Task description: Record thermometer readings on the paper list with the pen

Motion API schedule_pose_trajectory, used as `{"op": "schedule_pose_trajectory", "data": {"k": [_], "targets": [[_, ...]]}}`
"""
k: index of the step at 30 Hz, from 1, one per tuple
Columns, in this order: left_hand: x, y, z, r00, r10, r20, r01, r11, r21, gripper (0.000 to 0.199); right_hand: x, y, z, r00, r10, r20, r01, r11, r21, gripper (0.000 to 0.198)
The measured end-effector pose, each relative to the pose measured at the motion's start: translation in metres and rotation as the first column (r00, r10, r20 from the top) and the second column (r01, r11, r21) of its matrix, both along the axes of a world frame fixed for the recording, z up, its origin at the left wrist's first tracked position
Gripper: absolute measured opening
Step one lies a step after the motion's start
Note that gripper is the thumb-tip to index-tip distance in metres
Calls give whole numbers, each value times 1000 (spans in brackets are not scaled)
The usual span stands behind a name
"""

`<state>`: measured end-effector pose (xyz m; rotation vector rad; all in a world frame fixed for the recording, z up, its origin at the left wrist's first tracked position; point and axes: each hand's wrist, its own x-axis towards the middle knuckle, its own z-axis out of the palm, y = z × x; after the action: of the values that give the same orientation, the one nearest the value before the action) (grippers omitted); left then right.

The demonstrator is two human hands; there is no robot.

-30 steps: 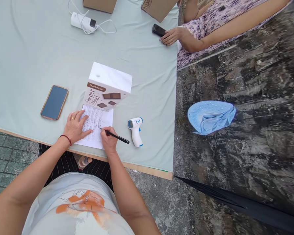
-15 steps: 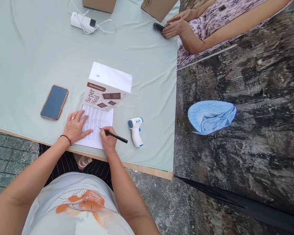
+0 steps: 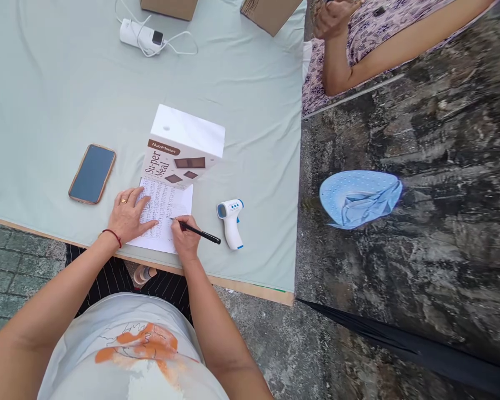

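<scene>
The right hand (image 3: 186, 239), low and left of the middle of the frame, is closed around a black pen (image 3: 204, 233). The fingers pinch it close to its writing end. The thin tip pokes out to the left of the fingers, over the printed sheet of paper (image 3: 163, 203). I cannot tell if it touches the paper. The long back end of the pen sticks out to the right and a bit down, pointing toward the white and blue thermometer gun (image 3: 233, 225).

The left hand (image 3: 129, 215) grips nothing. It lies flat with its fingers spread, pressing on the left side of the sheet. The sheet is between the two hands, on the pale green tablecloth (image 3: 258, 166).

The white "Super Meal" box (image 3: 191, 128) stands at the sheet's top end. A phone (image 3: 92, 174) lies near the left hand, up and to the left.
</scene>
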<state>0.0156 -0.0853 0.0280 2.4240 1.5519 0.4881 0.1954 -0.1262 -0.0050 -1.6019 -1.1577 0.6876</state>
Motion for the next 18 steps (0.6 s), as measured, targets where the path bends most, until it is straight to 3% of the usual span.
{"op": "schedule_pose_trajectory", "data": {"k": [18], "targets": [[0, 0, 0, 1000, 1, 4, -1, 1000, -1, 57, 0, 1, 0, 1000, -1, -3, 1, 1000, 4, 11]]}}
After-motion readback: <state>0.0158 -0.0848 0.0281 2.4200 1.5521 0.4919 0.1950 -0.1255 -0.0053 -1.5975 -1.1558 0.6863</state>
